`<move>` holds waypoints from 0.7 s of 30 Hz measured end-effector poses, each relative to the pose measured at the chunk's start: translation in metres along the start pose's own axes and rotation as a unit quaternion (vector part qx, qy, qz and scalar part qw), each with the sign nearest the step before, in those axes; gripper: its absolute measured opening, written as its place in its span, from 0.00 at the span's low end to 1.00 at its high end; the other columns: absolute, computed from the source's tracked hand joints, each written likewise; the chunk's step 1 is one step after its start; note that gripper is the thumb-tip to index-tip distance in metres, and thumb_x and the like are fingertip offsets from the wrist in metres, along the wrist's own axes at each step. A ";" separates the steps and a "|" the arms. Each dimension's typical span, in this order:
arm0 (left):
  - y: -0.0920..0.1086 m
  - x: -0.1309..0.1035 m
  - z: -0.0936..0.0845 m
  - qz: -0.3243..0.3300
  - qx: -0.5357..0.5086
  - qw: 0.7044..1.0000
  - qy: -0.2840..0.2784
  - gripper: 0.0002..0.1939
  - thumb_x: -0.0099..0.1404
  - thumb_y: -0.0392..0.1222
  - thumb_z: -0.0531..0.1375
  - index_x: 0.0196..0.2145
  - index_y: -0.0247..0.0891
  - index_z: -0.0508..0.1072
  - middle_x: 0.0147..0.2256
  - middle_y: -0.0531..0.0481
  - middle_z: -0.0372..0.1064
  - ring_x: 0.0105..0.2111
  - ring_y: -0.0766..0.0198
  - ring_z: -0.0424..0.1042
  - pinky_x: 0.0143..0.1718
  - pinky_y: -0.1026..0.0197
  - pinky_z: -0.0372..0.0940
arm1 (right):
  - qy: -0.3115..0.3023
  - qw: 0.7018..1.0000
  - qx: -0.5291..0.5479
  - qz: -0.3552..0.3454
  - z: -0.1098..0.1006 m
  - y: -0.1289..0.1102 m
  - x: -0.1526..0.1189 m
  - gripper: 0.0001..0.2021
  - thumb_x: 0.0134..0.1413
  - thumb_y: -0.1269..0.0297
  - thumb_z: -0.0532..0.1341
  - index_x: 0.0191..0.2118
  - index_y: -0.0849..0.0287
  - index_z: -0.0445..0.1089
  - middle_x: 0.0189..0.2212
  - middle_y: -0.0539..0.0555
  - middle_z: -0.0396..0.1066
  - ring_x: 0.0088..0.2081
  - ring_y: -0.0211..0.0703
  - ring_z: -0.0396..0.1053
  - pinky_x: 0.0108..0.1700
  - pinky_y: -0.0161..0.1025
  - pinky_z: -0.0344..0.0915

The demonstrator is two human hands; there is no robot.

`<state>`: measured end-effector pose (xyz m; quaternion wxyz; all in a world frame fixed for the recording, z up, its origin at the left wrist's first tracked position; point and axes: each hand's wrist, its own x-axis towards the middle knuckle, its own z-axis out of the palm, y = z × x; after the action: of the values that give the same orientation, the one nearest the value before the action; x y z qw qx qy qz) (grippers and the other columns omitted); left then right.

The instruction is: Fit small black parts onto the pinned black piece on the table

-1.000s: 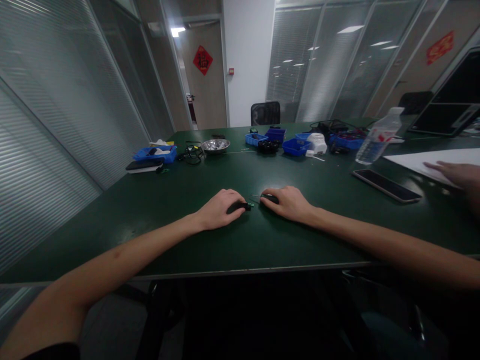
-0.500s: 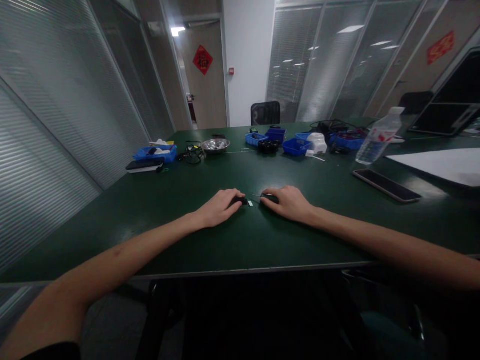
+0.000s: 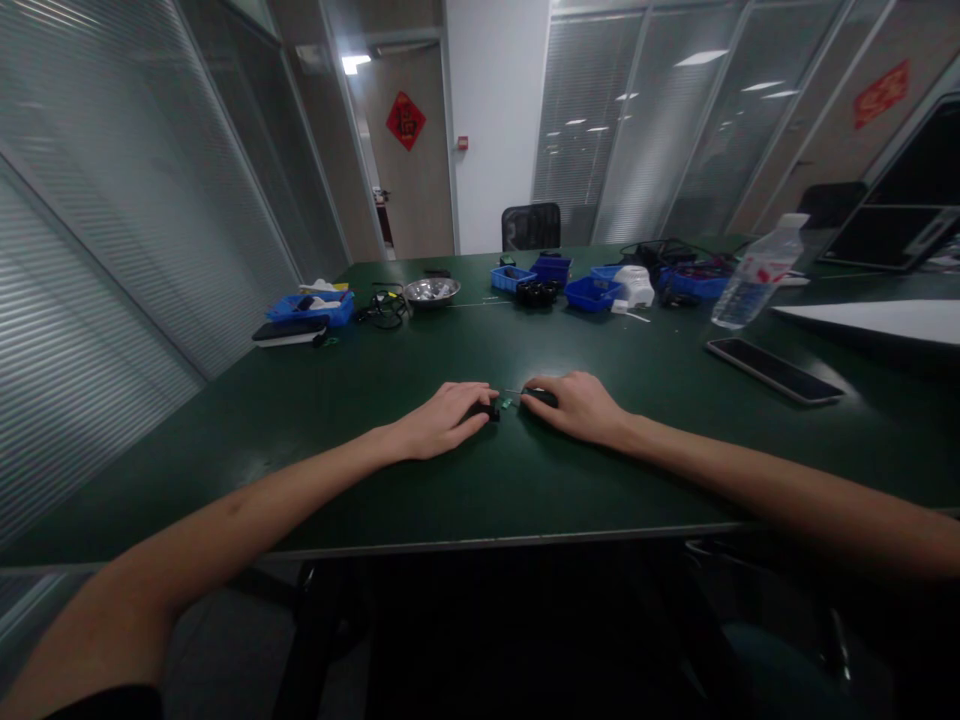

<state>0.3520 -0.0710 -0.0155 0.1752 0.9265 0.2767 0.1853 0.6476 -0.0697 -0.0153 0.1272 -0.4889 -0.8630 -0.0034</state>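
Note:
My left hand rests on the green table, its fingers closed around a small black block-like object. Its index finger stretches right to about the tip of a thin metal shaft. That shaft belongs to a screwdriver with a dark handle, which my right hand grips, pointing it left. Between the two hands lies a small green piece, close to the black object and just below the shaft; whether they touch I cannot tell. The fingers hide most of the black object.
On the right lie a phone, a tilted-looking water bottle and a white sheet. Farther back stand blue bins, a metal bowl, black cables and a blue tray on the left.
My left index finger has extended right toward the shaft, and the black object has shifted slightly. The small piece, whitish before, now looks green and sits a bit farther right. The white sheet has changed shape.

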 end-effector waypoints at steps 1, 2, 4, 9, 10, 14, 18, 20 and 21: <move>0.001 0.000 -0.001 0.011 0.000 1.000 -0.003 0.14 0.81 0.46 0.53 0.57 0.43 0.71 0.67 0.42 0.66 0.71 0.51 0.59 0.71 0.43 0.54 | 0.001 1.000 -0.001 0.000 0.000 0.000 0.000 0.25 0.74 0.46 0.53 0.58 0.55 0.78 0.36 0.57 0.82 0.33 0.48 0.76 0.35 0.40 0.62; 0.001 -0.001 -0.002 0.024 0.000 1.000 -0.009 0.13 0.81 0.45 0.53 0.56 0.43 0.71 0.68 0.42 0.65 0.72 0.51 0.57 0.72 0.43 0.53 | 0.002 1.000 -0.003 0.001 0.000 -0.001 0.000 0.25 0.74 0.46 0.53 0.58 0.55 0.78 0.36 0.57 0.82 0.33 0.48 0.77 0.35 0.40 0.62; 0.003 -0.002 -0.003 0.052 0.001 0.998 -0.027 0.12 0.81 0.44 0.53 0.55 0.43 0.71 0.69 0.43 0.64 0.73 0.52 0.56 0.72 0.44 0.52 | 0.004 1.000 -0.009 0.006 -0.001 -0.002 0.000 0.25 0.74 0.46 0.53 0.58 0.55 0.78 0.36 0.57 0.82 0.34 0.48 0.77 0.35 0.40 0.61; -0.001 0.000 -0.002 0.032 0.031 0.999 -0.010 0.14 0.81 0.46 0.52 0.57 0.41 0.71 0.63 0.41 0.70 0.66 0.53 0.65 0.69 0.45 0.57 | 0.004 1.000 -0.013 0.006 0.000 -0.002 -0.001 0.25 0.74 0.45 0.53 0.58 0.55 0.78 0.36 0.57 0.83 0.34 0.48 0.77 0.36 0.40 0.62; -0.003 0.000 -0.002 0.018 0.039 0.999 0.001 0.15 0.81 0.47 0.52 0.58 0.41 0.70 0.61 0.41 0.72 0.64 0.53 0.68 0.67 0.46 0.59 | 0.005 1.000 -0.013 0.005 0.000 -0.002 -0.001 0.25 0.74 0.45 0.53 0.58 0.55 0.78 0.37 0.57 0.83 0.34 0.48 0.77 0.36 0.40 0.62; -0.025 -0.007 -0.015 -0.003 0.089 0.996 0.010 0.18 0.81 0.50 0.53 0.59 0.39 0.72 0.57 0.40 0.74 0.60 0.53 0.71 0.66 0.46 0.59 | 0.006 1.000 -0.009 0.001 0.001 0.001 0.000 0.25 0.73 0.45 0.53 0.58 0.55 0.78 0.35 0.57 0.82 0.33 0.48 0.76 0.35 0.41 0.61; -0.075 -0.041 -0.049 -0.057 0.148 0.987 0.011 0.21 0.79 0.53 0.53 0.60 0.39 0.74 0.58 0.40 0.74 0.60 0.50 0.71 0.67 0.44 0.57 | 0.000 1.000 0.000 -0.006 0.001 0.003 0.000 0.26 0.74 0.45 0.52 0.59 0.56 0.77 0.33 0.56 0.81 0.31 0.46 0.74 0.35 0.40 0.61; -0.109 -0.070 -0.072 -0.117 0.171 0.978 0.018 0.24 0.78 0.56 0.53 0.61 0.39 0.74 0.60 0.39 0.73 0.61 0.48 0.70 0.67 0.44 0.57 | 0.000 1.000 0.007 -0.007 0.001 0.004 0.000 0.26 0.74 0.45 0.52 0.59 0.56 0.77 0.33 0.56 0.81 0.30 0.45 0.73 0.35 0.40 0.61; -0.127 -0.087 -0.084 -0.151 0.176 0.973 0.017 0.26 0.77 0.58 0.54 0.62 0.39 0.74 0.60 0.39 0.73 0.61 0.48 0.71 0.67 0.45 0.59 | 0.000 1.000 0.010 -0.006 0.001 0.004 0.000 0.26 0.74 0.45 0.52 0.59 0.56 0.77 0.33 0.56 0.80 0.30 0.45 0.73 0.35 0.39 0.61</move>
<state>0.1904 -0.0033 -0.0177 0.0303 0.8871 0.4446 0.1204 0.6505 -0.0675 -0.0170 0.1322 -0.4821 -0.8661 0.0042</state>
